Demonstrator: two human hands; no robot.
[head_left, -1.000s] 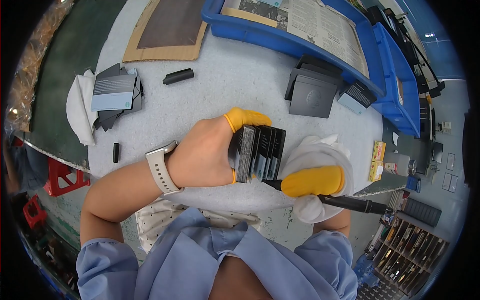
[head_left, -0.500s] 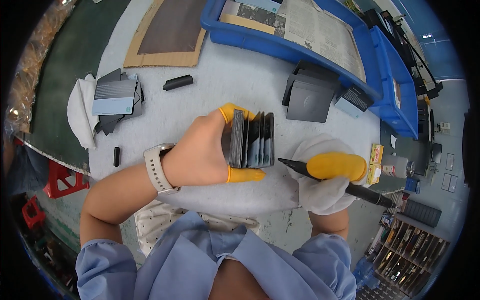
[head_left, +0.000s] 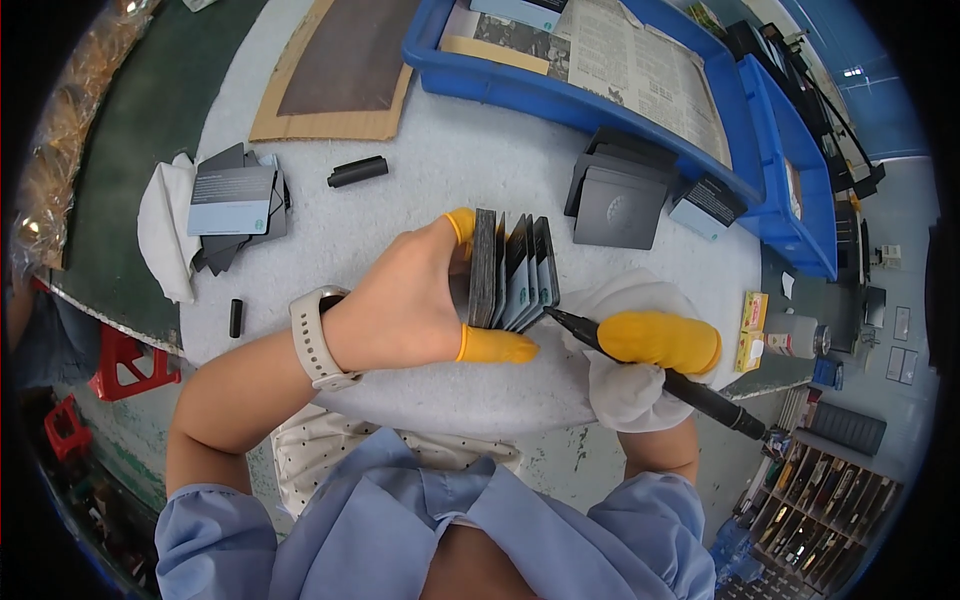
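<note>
My left hand [head_left: 395, 295], with yellow finger cots on its thumb and a finger, grips a stack of dark cards [head_left: 483, 268] on edge. On the stack's right side several cards fan apart, showing light blue parts. A black marker pen [head_left: 708, 400] is in my right hand [head_left: 655, 342], its tip at the lower corner of the rightmost cards; whether it touches them I cannot tell. White fabric covers much of this hand, glove or cloth I cannot tell, and a yellow cot shows on one finger. A black pen cap [head_left: 358, 171] lies beyond my left hand.
Loose cards [head_left: 232, 200] lie on a white cloth [head_left: 165, 225] at left, near a small black cylinder [head_left: 235, 318]. Dark cards [head_left: 618, 205] lean by a blue tray [head_left: 590, 105] lined with newspaper. Cardboard [head_left: 325, 125] lies at the back; a yellow box [head_left: 751, 330] stands right.
My right hand has moved left and slightly up, bringing the marker tip to the cards. The cards on the right of the stack have fanned and tilted more.
</note>
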